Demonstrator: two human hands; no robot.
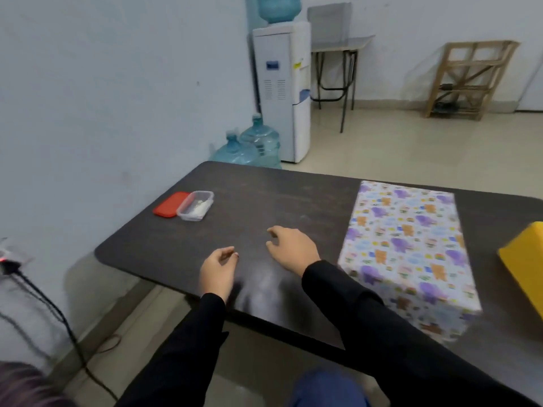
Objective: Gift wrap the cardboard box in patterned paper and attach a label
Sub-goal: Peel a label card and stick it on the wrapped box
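On the dark table point(249, 186), to the right of both hands, sits the cardboard box point(417, 289), fully covered in patterned paper point(405, 224) (purple & orange cartoon figures on white). The top & near sides show no bare cardboard & no loose flaps, so the wrapping looks done. No label shows on the faces in view, so that step is prob. still to do. The left hand point(219, 271) hovers left of the box, well apart from it, fingers loosely curled w/ thumb close to forefinger; can't tell if it pinches sth tiny. The right hand point(291, 248) is nearer the box but not touching it, fingers loosely curled, nothing in them. Further left of the box, beyond the hands, is a clear plastic tub point(195, 205) w/ sth white inside, its red lid point(170, 204) right beside it; poss. the labels, too blurry to say. Right of the box, a yellow thing point(526, 259) is cut off by the frame edge.
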